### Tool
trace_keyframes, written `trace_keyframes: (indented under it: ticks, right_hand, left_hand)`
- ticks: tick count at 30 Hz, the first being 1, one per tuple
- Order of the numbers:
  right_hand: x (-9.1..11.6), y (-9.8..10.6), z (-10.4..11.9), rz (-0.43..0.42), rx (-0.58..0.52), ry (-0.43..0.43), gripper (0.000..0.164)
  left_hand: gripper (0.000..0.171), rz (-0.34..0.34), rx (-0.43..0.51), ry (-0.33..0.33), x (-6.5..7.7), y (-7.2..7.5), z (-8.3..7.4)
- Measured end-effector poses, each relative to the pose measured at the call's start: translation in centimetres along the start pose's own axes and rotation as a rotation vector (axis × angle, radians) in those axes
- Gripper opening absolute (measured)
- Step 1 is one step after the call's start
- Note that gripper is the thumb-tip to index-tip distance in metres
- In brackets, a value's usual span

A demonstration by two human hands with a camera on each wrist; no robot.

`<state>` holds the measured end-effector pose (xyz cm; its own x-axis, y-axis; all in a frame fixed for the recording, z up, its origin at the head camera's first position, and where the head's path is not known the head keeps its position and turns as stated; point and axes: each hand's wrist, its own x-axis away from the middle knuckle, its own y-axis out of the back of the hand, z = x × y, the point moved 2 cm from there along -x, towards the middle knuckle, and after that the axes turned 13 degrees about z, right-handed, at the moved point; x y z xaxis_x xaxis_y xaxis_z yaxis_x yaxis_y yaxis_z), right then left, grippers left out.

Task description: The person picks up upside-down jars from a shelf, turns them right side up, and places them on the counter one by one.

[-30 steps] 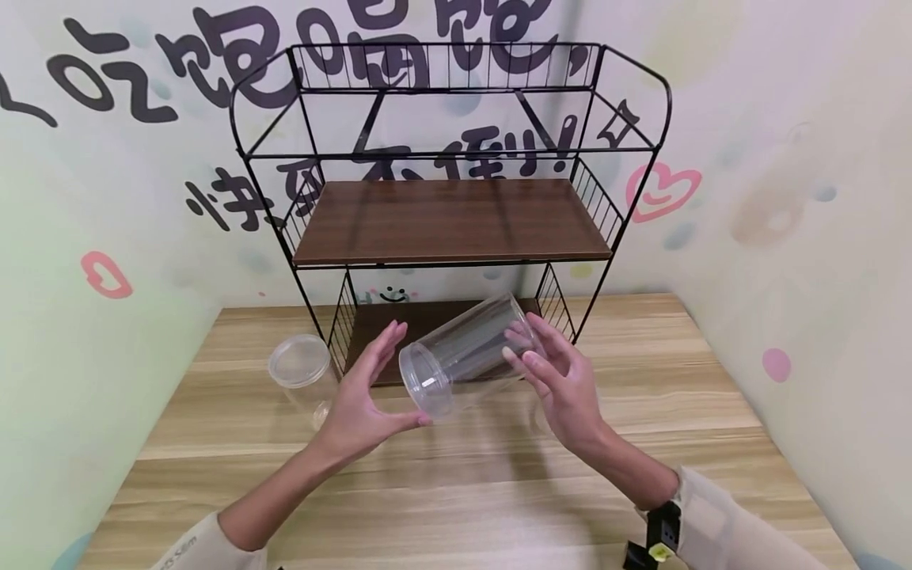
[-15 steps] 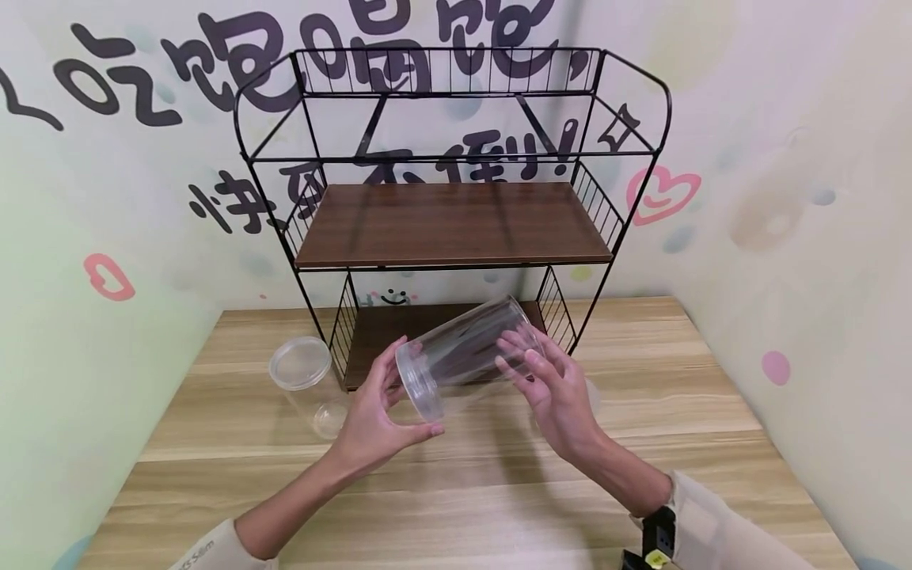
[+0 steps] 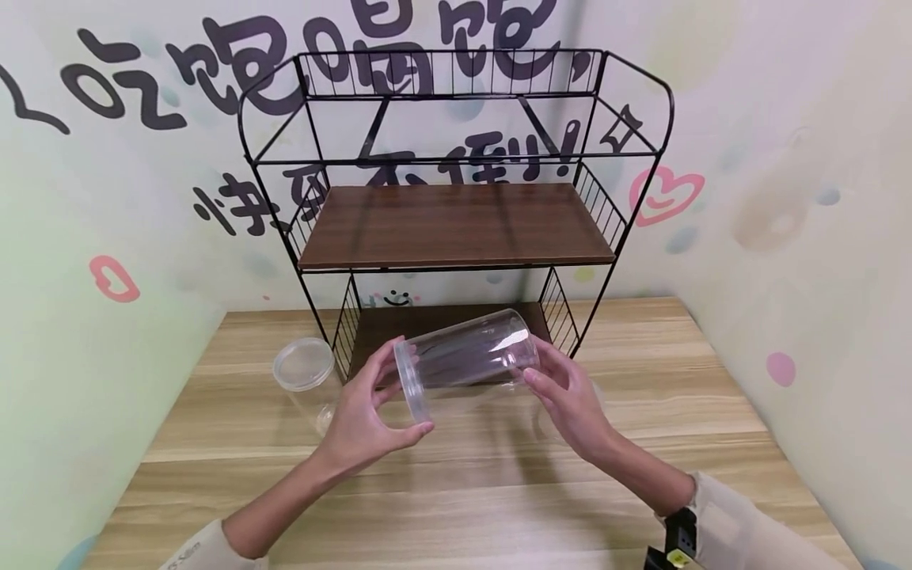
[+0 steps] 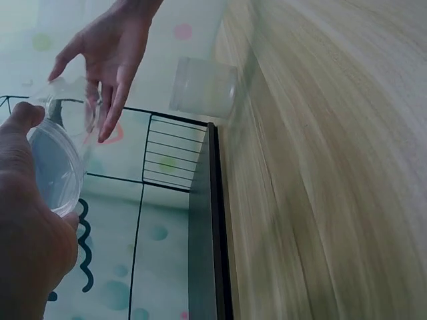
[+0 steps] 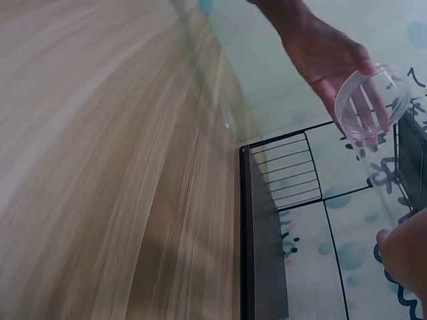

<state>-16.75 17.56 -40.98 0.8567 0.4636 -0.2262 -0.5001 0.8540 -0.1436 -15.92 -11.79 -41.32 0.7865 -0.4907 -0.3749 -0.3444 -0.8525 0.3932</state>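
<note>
A clear plastic jar is held lying on its side above the table, its base end raised slightly to the right. My left hand grips the lidded end, thumb below and fingers behind the pale translucent lid. At the base end, my right hand holds the jar with its thumb in front and its other fingers mostly hidden behind. The left wrist view shows the lid's round face beside the left thumb. Through the clear wall in the right wrist view, the left fingers show.
Another lidded clear jar stands on the wooden table at the left. A further clear jar stands on the right, mostly hidden by my right hand in the head view. Behind stands a black wire rack with brown shelves.
The jar has turned from a steeper tilt to nearly level, its lid now facing left. My left fingers have come in around the lid, and the right hand has shifted slightly at the base.
</note>
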Motion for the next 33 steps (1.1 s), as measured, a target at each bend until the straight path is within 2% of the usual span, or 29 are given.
trace_keyframes:
  ticks: [4,7,12,18,25,29,33]
  right_hand:
    - [0.4,1.0,0.2,0.017,0.219,-0.034,0.065]
    - [0.8,1.7,0.6,0.026,0.319,-0.035,0.067]
    - [1.2,2.8,1.7,0.004,0.441,0.06,0.072]
    - [1.7,4.0,3.4,-0.112,0.643,0.176,0.076]
    - [2.0,5.2,5.9,-0.283,0.739,0.288,0.073]
    - [1.6,6.1,7.1,-0.355,0.77,0.297,0.072]
    - [0.5,7.0,8.0,-0.373,0.79,0.294,0.076]
  left_hand:
    - [0.114,0.025,-0.049,-0.009,0.0,0.5,-0.2]
    - [0.115,0.044,-0.096,-0.018,-0.1,0.9,-0.4]
    - [0.113,0.066,-0.171,-0.008,-0.3,1.8,-0.8]
    - [0.109,0.11,-0.299,0.061,-0.3,2.4,-1.3]
    - [0.111,0.158,-0.477,0.1,-0.7,2.8,-1.6]
    - [0.111,0.172,-0.534,0.114,-1.0,3.0,-1.7]
    - [0.11,0.187,-0.602,0.127,-1.2,3.1,-1.8]
